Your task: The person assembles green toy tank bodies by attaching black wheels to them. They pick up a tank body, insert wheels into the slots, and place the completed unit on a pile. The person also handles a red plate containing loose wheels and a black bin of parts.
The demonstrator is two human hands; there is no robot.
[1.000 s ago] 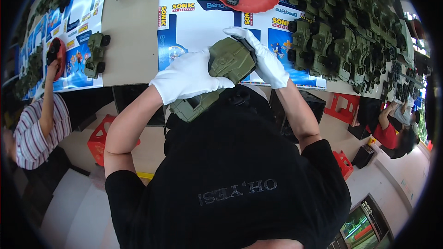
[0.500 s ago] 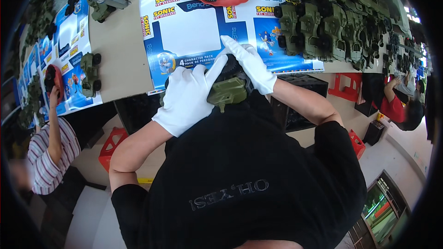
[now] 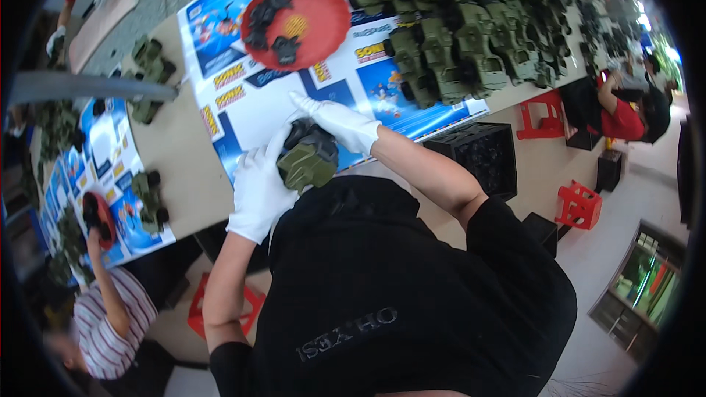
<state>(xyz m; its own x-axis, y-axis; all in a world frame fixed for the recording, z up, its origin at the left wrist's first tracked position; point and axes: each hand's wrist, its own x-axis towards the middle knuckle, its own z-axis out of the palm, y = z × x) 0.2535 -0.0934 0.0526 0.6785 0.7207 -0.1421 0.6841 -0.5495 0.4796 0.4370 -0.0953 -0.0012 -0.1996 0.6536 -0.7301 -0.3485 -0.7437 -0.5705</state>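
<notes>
Near the table's front edge, an olive-green toy military vehicle (image 3: 307,167) with dark wheels is held between my white-gloved hands. My left hand (image 3: 259,190) grips it from the left, its fingers partly hidden behind the toy. On the other side, my right hand (image 3: 340,123) rests against the dark upper part, its fingers stretched along the far edge and its thumb hidden. Beyond the hands lies a red plate (image 3: 332,26) with several small black parts (image 3: 285,48) on it. Printed blue-and-white sheets (image 3: 250,114) lie beneath the plate and around the hands.
Rows of similar green toy vehicles (image 3: 471,44) fill the table's right side. A grey metal bar (image 3: 95,88) crosses at the left. A black crate (image 3: 478,151) stands below the table edge, right of me, near a red stool (image 3: 579,206). A co-worker in stripes (image 3: 121,323) works at the left.
My view has swung, so the table and plate appear lower and further left. The toy vehicle has tilted between my hands, and my right hand has shifted apart from the left fingertips.
</notes>
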